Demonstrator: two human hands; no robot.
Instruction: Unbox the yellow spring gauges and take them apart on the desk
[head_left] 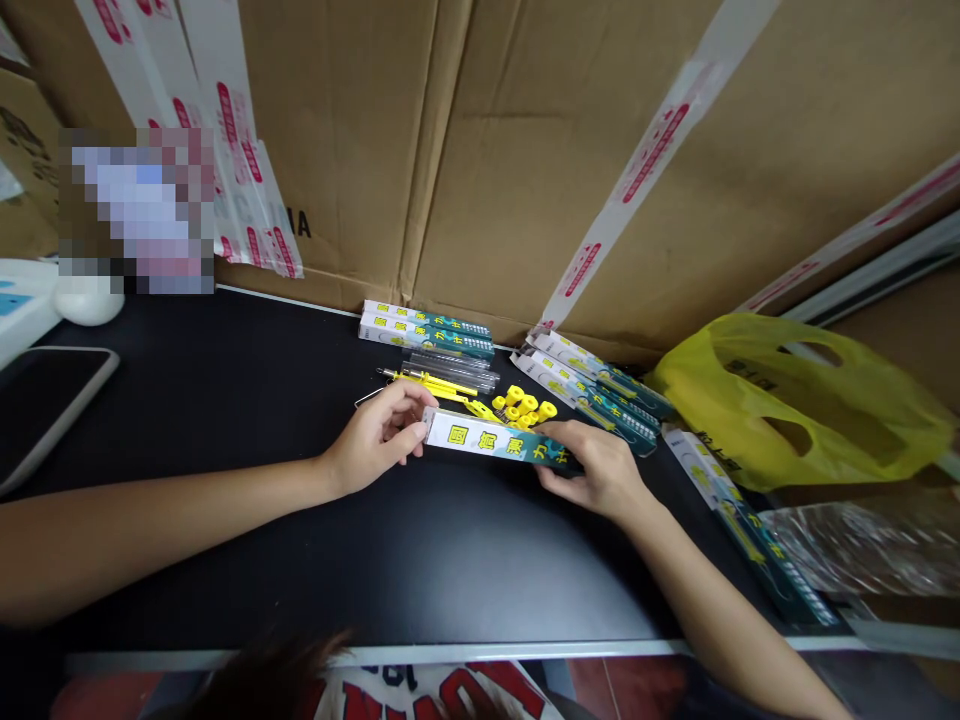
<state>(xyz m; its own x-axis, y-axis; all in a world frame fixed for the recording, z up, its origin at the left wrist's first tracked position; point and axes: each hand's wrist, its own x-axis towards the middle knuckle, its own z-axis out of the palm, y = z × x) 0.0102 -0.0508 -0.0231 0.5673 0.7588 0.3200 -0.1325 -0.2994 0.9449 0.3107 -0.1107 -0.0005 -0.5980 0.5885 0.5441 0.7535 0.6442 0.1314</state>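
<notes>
Between my two hands lies a long narrow printed box (484, 440), white at its left end and dark green at its right. The fingers of my left hand (382, 430) pinch its white end. My right hand (592, 465) grips the green end from the right. Just behind the box are several small yellow plastic caps (525, 403) and a flat yellow piece (478, 408). Beyond my left hand lie thin yellow rods with metal ends (435, 385) and several clear plastic tubes (454, 368).
Two similar boxes (427, 330) lie at the back, with more boxes (592, 385) to their right and another box (750, 530) farther right. A yellow plastic bag (795, 410) and clear wrap (862, 545) occupy the right side. A phone (52, 410) rests at left. Large cartons (337, 130) wall the black table (337, 570).
</notes>
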